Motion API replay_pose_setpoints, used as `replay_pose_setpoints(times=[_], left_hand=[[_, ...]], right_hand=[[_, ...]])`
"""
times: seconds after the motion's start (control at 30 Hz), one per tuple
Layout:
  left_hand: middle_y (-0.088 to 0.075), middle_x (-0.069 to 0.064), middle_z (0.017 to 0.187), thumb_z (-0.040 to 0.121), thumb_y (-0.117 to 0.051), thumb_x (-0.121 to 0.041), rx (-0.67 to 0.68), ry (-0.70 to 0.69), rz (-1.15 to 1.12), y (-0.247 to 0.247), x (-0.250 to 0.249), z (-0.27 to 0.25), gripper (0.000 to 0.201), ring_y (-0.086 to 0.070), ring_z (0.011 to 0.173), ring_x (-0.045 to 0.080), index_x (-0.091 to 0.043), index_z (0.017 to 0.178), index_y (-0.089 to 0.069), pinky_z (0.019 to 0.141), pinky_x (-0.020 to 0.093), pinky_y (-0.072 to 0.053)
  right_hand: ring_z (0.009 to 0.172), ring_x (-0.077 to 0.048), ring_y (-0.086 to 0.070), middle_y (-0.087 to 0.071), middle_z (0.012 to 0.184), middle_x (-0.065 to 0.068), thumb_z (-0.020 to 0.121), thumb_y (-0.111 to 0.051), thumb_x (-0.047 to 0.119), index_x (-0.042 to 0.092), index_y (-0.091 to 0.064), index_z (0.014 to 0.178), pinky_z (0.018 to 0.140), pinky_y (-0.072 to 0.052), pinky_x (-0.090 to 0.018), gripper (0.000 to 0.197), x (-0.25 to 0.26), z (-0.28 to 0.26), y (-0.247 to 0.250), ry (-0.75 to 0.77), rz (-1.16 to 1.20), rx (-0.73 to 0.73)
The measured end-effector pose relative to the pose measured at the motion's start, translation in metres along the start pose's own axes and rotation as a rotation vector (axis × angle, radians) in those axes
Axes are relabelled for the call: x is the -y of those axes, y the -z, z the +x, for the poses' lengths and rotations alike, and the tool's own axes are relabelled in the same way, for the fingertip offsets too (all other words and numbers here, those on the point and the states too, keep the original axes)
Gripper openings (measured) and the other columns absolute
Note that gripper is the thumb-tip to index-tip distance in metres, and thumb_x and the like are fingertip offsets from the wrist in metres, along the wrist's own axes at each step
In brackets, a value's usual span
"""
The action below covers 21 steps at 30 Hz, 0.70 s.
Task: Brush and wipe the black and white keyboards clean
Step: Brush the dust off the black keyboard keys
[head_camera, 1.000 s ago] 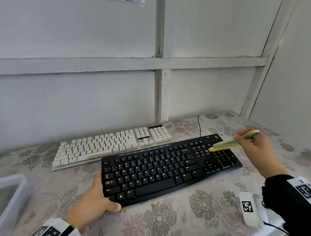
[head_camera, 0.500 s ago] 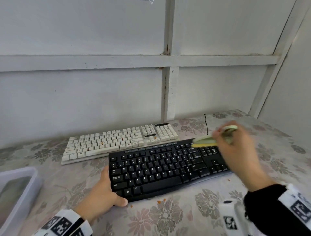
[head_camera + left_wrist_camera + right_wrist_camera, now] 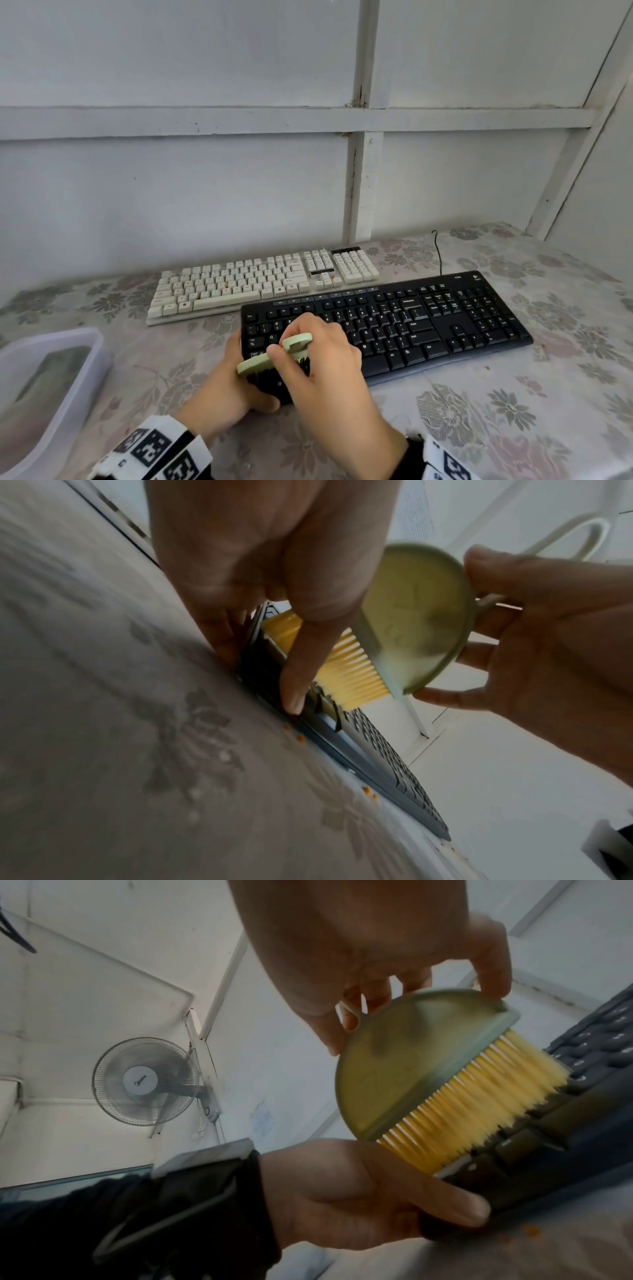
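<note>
Yellow bristles (image 3: 479, 1096) meet the black keyboard (image 3: 411, 329); right hand (image 3: 318, 363) pinches the brush (image 3: 274, 356); left hand (image 3: 226, 390) grips the keyboard's corner; sweep lightly, crumbs outward.

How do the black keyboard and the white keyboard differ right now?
The black keyboard lies nearer the person; the white keyboard sits behind it, towards the wall. The black keyboard is held at its left end by the left hand while the right hand sweeps a brush over it; the white keyboard is untouched, with orange crumbs among its keys. Both lie flat on the floral tablecloth.
</note>
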<state>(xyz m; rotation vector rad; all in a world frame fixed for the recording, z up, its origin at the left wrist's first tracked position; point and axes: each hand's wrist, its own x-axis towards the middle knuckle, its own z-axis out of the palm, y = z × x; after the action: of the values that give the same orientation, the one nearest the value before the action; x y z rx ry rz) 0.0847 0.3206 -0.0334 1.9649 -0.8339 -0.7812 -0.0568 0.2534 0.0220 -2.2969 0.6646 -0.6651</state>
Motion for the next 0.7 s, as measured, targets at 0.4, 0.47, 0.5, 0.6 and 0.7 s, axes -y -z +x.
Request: replay_pose_setpoints(times=[0.4,0.47,0.5,0.6,0.7], left_hand=[[-0.057,-0.007,0.112,0.062,-0.075,0.009,0.036,0.06,-0.059,0.001,-0.008,-0.006,0.108,-0.056,0.105,0.016,-0.032,0.14,-0.014,0.093,0.037,-0.047],[-0.057,-0.007,0.112,0.062,-0.075,0.009,0.035,0.057,-0.06,0.001,-0.009,-0.006,0.107,-0.056,0.103,0.015,-0.032,0.14,-0.013,0.087,0.033,-0.048],[-0.057,-0.007,0.111,0.063,-0.076,0.009,0.036,0.057,-0.054,0.001,-0.009,-0.006,0.107,-0.056,0.102,0.014,-0.031,0.14,-0.013,0.084,0.031,-0.047],[-0.056,-0.011,0.11,0.063,-0.078,0.005,0.049,0.065,-0.047,0.0,-0.009,-0.005,0.111,-0.054,0.104,0.014,-0.028,0.143,-0.009,0.083,0.026,-0.043],[-0.054,-0.013,0.112,0.062,-0.079,0.006,0.05,0.073,-0.051,0.0,-0.009,-0.004,0.115,-0.052,0.108,0.016,-0.03,0.144,-0.006,0.09,0.028,-0.041]], right_hand=[[0.097,-0.009,-0.044,-0.048,0.088,0.02,0.093,-0.052,0.037,0.031,-0.043,0.086,0.092,-0.039,-0.037,0.013,0.002,0.003,0.031,-0.074,0.058,-0.064],[0.094,-0.009,-0.045,-0.048,0.088,0.02,0.092,-0.054,0.036,0.03,-0.045,0.086,0.092,-0.041,-0.039,0.012,0.002,0.0,0.026,-0.06,0.084,-0.019],[0.09,-0.008,-0.044,-0.046,0.086,0.021,0.093,-0.053,0.036,0.031,-0.046,0.085,0.093,-0.041,-0.038,0.012,-0.002,-0.001,0.025,-0.072,0.07,-0.02],[0.079,-0.008,-0.043,-0.044,0.079,0.02,0.093,-0.054,0.032,0.034,-0.042,0.078,0.092,-0.042,-0.039,0.02,-0.017,0.003,0.035,-0.126,0.037,-0.108],[0.082,-0.012,-0.045,-0.043,0.078,0.018,0.093,-0.055,0.029,0.028,-0.047,0.082,0.091,-0.041,-0.037,0.013,-0.023,0.006,0.049,-0.117,-0.011,-0.198]])
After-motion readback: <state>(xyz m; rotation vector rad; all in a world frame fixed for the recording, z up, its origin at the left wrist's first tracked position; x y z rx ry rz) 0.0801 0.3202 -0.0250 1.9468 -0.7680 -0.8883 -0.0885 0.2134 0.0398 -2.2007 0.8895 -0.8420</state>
